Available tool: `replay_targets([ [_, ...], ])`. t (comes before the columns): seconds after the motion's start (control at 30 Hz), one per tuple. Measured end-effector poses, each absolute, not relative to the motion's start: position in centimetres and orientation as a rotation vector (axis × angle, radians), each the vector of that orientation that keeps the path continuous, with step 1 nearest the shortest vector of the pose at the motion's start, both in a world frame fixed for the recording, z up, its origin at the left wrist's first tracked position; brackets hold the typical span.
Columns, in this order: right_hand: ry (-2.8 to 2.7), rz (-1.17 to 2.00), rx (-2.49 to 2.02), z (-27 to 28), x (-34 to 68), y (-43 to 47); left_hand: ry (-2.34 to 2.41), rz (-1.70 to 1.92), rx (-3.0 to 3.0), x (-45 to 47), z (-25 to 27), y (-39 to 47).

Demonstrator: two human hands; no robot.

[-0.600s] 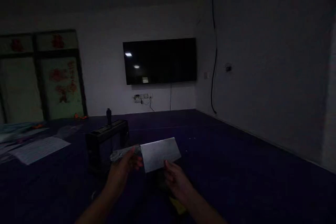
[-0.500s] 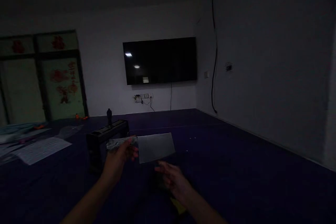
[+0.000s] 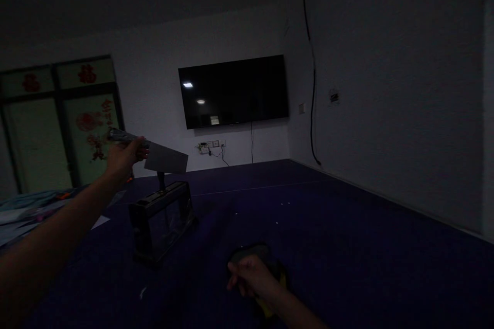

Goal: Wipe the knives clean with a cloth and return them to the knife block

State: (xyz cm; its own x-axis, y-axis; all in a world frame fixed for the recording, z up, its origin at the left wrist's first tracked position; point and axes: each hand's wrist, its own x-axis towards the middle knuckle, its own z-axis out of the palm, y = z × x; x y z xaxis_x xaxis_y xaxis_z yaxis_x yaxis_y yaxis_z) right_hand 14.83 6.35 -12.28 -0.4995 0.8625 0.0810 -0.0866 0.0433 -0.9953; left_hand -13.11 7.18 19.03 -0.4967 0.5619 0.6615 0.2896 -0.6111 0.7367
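My left hand [image 3: 125, 157] is wrapped round the pale, patterned handle of a cleaver [image 3: 166, 158]. The cleaver is raised, its broad grey blade pointing right. Just below the blade stands a black knife block [image 3: 160, 199] with see-through sides. A dark handle [image 3: 161, 181] sticks up from the block, partly covered by the blade. Lower in the view, my right hand [image 3: 250, 276] has its fingers curled into a pinch. Whether anything is in them is too dark to tell. Beneath that hand lies a dark rounded object [image 3: 257, 251] with yellow edges, partly hidden by it.
The purple table top [image 3: 347, 247] holds several small white bits. Papers and cloth [image 3: 34, 213] lie at the far left, with a small orange item [image 3: 64, 196] among them. A television [image 3: 233, 93] hangs on the wall beyond, and a black cable [image 3: 313, 92] runs down the right wall.
My left hand has lifted the cleaver up and left, from low over the table to above the knife block. My right hand has dropped slightly and its fingers are more curled.
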Motion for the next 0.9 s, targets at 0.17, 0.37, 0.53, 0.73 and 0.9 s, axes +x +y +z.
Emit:
replay_targets([
  [0.17, -1.587, 1.555, -0.802, -12.3, 14.5, 6.6, 1.554, 2.038, 1.615, -15.1, 19.6, 8.5],
  [0.37, -1.597, 1.574, -0.789, -12.4, 14.2, 6.7, 1.751, 1.856, 1.754, -16.8, 19.5, 9.1],
  [0.53, -1.597, 1.589, -0.777, -12.5, 14.1, 6.7, 1.775, 1.751, 1.849, -17.4, 19.7, 9.3],
  [0.73, -1.594, 1.61, -0.762, -12.9, 14.1, 7.0, 1.744, 1.703, 1.891, -17.1, 20.3, 9.0],
  [0.9, -1.584, 1.624, -0.749, -13.1, 14.1, 7.2, 1.748, 1.674, 1.894, -17.0, 20.6, 8.4],
])
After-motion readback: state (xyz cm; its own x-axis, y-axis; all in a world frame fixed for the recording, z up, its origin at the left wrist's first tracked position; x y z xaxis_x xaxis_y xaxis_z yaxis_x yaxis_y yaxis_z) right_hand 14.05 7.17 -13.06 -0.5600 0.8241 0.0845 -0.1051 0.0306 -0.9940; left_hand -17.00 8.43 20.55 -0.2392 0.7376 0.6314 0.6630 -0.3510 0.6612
